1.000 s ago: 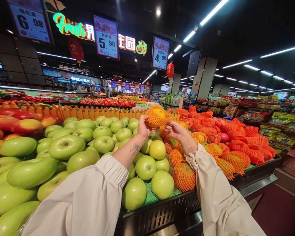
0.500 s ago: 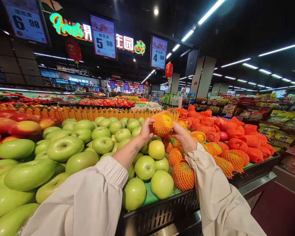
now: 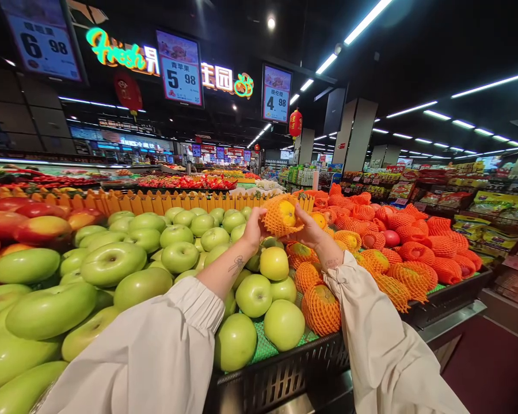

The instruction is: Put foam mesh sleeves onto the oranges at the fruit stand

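An orange [image 3: 288, 214] in an orange foam net [image 3: 275, 215] is held up between my two hands, above the fruit display. My left hand [image 3: 255, 227] is closed on its left side, with the fingertips partly hidden behind the net. On the right side, my right hand [image 3: 307, 228] grips the orange with the thumb near its bare face. Just below my hands lie a yellowish green apple [image 3: 273, 263] and several green apples [image 3: 254, 294]. More netted oranges [image 3: 322, 309] rest beneath my right wrist.
Red-and-green mangoes [image 3: 43, 229] are piled on the left. Fruit in red foam nets [image 3: 414, 253] fills the right side. A black crate [image 3: 280, 376] forms the front edge, and a low orange picket fence [image 3: 164, 201] runs behind. Price screens [image 3: 180, 68] hang overhead.
The orange has turned slightly and shifted a little left in my hands. My right hand has moved up and left, closer around it. The net now sits looser around the fruit's right side.
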A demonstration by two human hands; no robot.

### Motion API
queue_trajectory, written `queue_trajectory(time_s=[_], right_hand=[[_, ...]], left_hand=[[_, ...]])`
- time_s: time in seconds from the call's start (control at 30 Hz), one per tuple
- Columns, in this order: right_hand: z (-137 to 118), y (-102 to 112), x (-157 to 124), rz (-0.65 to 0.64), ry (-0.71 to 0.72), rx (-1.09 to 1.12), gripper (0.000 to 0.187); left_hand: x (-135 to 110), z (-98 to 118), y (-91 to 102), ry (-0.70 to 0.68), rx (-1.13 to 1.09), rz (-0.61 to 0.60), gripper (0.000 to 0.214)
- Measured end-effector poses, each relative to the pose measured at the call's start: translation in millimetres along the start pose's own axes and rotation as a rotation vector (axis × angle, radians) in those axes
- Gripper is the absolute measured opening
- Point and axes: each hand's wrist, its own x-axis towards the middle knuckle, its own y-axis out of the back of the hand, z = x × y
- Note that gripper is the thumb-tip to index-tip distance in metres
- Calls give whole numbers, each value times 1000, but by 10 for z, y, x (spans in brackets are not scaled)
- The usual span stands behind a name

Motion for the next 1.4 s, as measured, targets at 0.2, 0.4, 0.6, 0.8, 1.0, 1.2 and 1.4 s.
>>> queue_trajectory(time_s=[0.2,0.4,0.6,0.8,1.0,1.2,1.4], right_hand=[[49,85,66,4,22,-40,55],[97,39,133,194,158,-190,59],[0,0,49,487,520,-647,70],[-41,63,-44,318,713,-1055,75],[3,78,-16,251,699,-1117,75],[11,92,-20,189,649,-1032,73],[39,95,4,203,637,-904,72]], left_hand=[[-70,98,-79,44,-53,10,14],[-80,77,-92,6,46,-43,25],[56,11,73,-293,330,17,24],[96,50,73,-345,288,43,12],[77,99,40,-355,241,66,11],[95,65,34,-298,247,112,19],[122,44,58,-262,255,144,20]])
